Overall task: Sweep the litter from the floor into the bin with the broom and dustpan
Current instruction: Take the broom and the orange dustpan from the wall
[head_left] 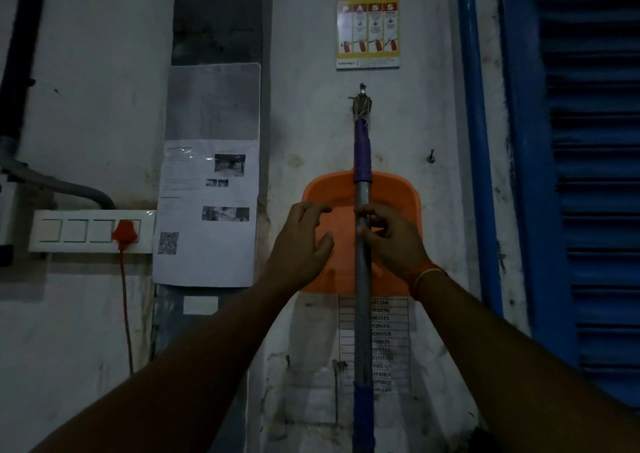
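Two bare hands reach up to a dim white wall (104, 72) where the cleaning tools hang. The broom (362, 279) hangs upright from a nail (361, 94) at about 12 o'clock of centre, its grey metal handle running straight down, with a purple grip near the top and a blue section low at 6 o'clock. The bristles are out of view. Behind the handle, flat against the wall, hangs the orange dustpan (394, 193).

The right hand (391, 241) is closed around the grey handle, fingers curled about the pole in front of the dustpan; an orange thread band sits on that wrist. The left hand (299, 241) is at 9 o'clock of the handle, fingers spread apart and holding nothing, its fingertips over the left part of the dustpan; whether they touch it I cannot tell.

At 12 o'clock above the nail is a fire-extinguisher poster (367, 27). At 9 o'clock of the hands are printed notices (207, 210), and farther left a white switch panel (79, 231) with a red plug (125, 231). At 3 o'clock stands a blue louvred shutter (595, 175). A printed list (384, 342) is stuck below the dustpan, partly behind the handle.
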`<state>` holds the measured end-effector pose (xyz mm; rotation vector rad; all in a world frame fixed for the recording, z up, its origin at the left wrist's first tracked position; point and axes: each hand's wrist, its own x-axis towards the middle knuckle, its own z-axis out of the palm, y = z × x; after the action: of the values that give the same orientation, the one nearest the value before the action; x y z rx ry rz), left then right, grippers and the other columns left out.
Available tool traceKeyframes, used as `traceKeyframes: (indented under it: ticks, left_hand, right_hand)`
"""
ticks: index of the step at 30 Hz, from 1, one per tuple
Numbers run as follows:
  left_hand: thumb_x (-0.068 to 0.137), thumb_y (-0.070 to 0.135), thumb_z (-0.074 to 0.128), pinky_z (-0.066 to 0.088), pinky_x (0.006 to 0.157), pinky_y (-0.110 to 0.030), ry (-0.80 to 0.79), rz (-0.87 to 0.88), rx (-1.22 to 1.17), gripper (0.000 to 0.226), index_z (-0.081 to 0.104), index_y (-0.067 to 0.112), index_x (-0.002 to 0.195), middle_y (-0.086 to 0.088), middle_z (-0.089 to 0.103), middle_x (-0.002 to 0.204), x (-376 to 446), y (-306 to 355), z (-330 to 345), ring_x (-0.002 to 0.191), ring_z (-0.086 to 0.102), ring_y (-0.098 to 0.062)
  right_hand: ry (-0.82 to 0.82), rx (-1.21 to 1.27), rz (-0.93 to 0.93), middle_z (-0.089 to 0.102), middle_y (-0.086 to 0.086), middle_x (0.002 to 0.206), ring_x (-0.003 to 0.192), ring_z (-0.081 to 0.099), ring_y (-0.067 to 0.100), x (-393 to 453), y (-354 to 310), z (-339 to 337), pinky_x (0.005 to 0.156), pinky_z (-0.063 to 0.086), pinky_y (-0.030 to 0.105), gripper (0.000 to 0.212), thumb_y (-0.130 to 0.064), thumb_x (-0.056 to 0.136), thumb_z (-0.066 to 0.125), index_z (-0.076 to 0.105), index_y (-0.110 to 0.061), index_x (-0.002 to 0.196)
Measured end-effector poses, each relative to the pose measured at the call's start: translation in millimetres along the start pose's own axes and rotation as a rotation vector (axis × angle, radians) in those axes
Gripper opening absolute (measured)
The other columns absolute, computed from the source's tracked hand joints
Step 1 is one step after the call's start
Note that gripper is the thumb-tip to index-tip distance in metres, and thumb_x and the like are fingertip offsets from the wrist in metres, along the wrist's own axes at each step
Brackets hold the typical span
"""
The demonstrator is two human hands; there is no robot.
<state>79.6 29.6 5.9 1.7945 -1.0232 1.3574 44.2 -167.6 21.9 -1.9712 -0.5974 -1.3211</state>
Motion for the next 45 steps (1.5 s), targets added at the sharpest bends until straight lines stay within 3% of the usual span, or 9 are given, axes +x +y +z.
traceKeyframes:
  ticks: [9, 14, 17, 21, 29, 34, 38, 45]
  left_hand:
    - [0.093, 0.022, 0.061, 0.052, 0.083, -0.023, 0.021, -0.062, -0.111, 0.046, 0.047, 0.024, 0.137, 0.0, 0.045, 0.135, 5, -2, 12, 0.111, 0.055, -0.009]
    - [0.092, 0.016, 0.061, 0.061, 0.081, -0.035, 0.03, -0.149, -0.25, 0.037, 0.052, 0.023, 0.126, 0.002, 0.048, 0.13, 8, 4, 14, 0.11, 0.057, -0.01]
    - [0.092, 0.01, 0.061, 0.063, 0.076, -0.034, -0.041, -0.196, -0.357, 0.031, 0.054, 0.022, 0.121, 0.003, 0.05, 0.13, 4, 8, 13, 0.113, 0.059, -0.014]
    - [0.094, 0.01, 0.063, 0.057, 0.073, -0.016, -0.166, -0.23, -0.46, 0.027, 0.056, 0.02, 0.118, 0.003, 0.054, 0.131, -1, 15, 9, 0.118, 0.058, -0.013]
    - [0.094, 0.014, 0.066, 0.057, 0.089, -0.028, -0.298, -0.24, -0.605, 0.029, 0.058, 0.026, 0.119, 0.012, 0.056, 0.129, -4, 25, 16, 0.126, 0.055, -0.014]
    - [0.092, 0.015, 0.067, 0.055, 0.099, -0.046, -0.31, -0.265, -0.65, 0.033, 0.06, 0.031, 0.121, 0.007, 0.056, 0.135, -1, 31, 18, 0.126, 0.056, -0.016]
    - [0.094, 0.008, 0.065, 0.057, 0.096, -0.043, -0.294, -0.275, -0.687, 0.037, 0.06, 0.027, 0.126, 0.001, 0.056, 0.135, 3, 37, 15, 0.123, 0.059, -0.015]
    - [0.096, 0.007, 0.061, 0.059, 0.091, -0.043, -0.314, -0.269, -0.684, 0.041, 0.058, 0.029, 0.13, -0.001, 0.056, 0.132, 5, 42, 15, 0.114, 0.062, -0.018]
  right_hand:
    - [-0.047, 0.018, -0.035, 0.064, -0.005, 0.117, 0.097, 0.064, 0.004, 4, 5, -5, 0.082, 0.058, 0.026, 0.033, -0.012, 0.088, 0.069, 0.066, -0.027, 0.117]
    - [-0.054, 0.019, -0.05, 0.064, -0.003, 0.118, 0.097, 0.065, 0.006, 11, 9, -11, 0.081, 0.056, 0.019, 0.033, -0.012, 0.087, 0.071, 0.066, -0.027, 0.115]
    - [-0.043, 0.068, -0.032, 0.067, -0.003, 0.111, 0.094, 0.066, 0.005, 16, 10, -14, 0.077, 0.055, 0.016, 0.031, -0.011, 0.088, 0.071, 0.066, -0.027, 0.114]
    - [-0.027, 0.118, -0.059, 0.066, -0.007, 0.111, 0.1, 0.066, 0.008, 28, 3, -25, 0.085, 0.057, 0.025, 0.032, -0.008, 0.088, 0.069, 0.067, -0.024, 0.115]
    - [-0.01, 0.171, -0.087, 0.071, -0.001, 0.105, 0.096, 0.069, 0.017, 56, -5, -32, 0.087, 0.058, 0.046, 0.032, -0.013, 0.083, 0.071, 0.069, -0.032, 0.109]
    - [0.008, 0.235, -0.056, 0.07, 0.007, 0.105, 0.097, 0.069, 0.023, 72, -14, -34, 0.086, 0.058, 0.05, 0.031, -0.012, 0.084, 0.071, 0.07, -0.031, 0.108]
    - [0.044, 0.27, -0.026, 0.071, 0.011, 0.104, 0.096, 0.069, 0.026, 83, -21, -39, 0.085, 0.059, 0.05, 0.031, -0.015, 0.082, 0.072, 0.071, -0.028, 0.11]
    - [0.039, 0.362, -0.005, 0.069, 0.02, 0.105, 0.096, 0.069, 0.033, 87, -31, -41, 0.082, 0.061, 0.043, 0.031, -0.003, 0.086, 0.069, 0.069, -0.014, 0.115]
